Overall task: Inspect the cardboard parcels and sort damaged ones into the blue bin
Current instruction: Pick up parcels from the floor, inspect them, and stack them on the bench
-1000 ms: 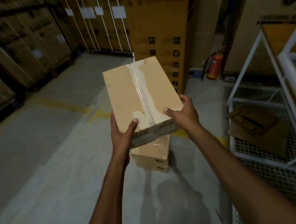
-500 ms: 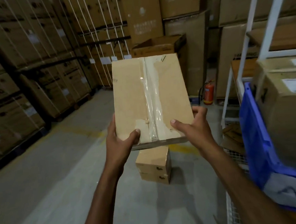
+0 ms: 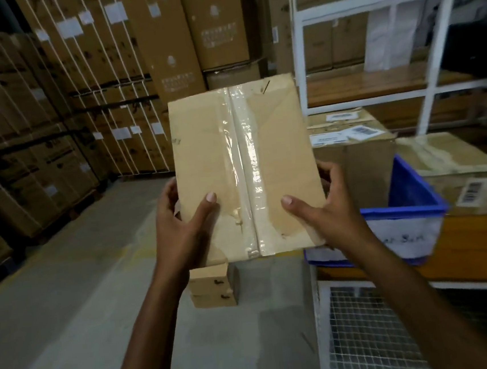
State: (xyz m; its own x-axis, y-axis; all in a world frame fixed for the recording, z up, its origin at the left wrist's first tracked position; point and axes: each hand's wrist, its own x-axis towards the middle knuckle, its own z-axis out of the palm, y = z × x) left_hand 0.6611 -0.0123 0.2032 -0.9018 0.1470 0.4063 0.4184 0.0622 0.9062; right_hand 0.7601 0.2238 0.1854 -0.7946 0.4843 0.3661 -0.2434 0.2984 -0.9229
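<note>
The left hand (image 3: 181, 235) grips the lower left edge of a flat cardboard parcel (image 3: 204, 158), thumb pressed on its face and fingers wrapped round the side. The right hand (image 3: 326, 218) clamps the lower right edge the same way. The parcel is held up at the centre of the view, clear of the floor, its broad face toward the camera. A strip of clear tape (image 3: 246, 166) runs down its middle, and the cardboard is creased.

At 3 o'clock from the parcel, a blue bin (image 3: 410, 198) with a white handwritten label stands on a wooden surface (image 3: 480, 250). A brown box (image 3: 366, 172) seems to stand inside it. Just beyond the bin lies a taped box with a barcode (image 3: 455, 170). At 6 o'clock, two small boxes (image 3: 213, 288) sit stacked on the floor. Tall strapped cartons (image 3: 37, 129) fill the side from 9 to 12 o'clock.
</note>
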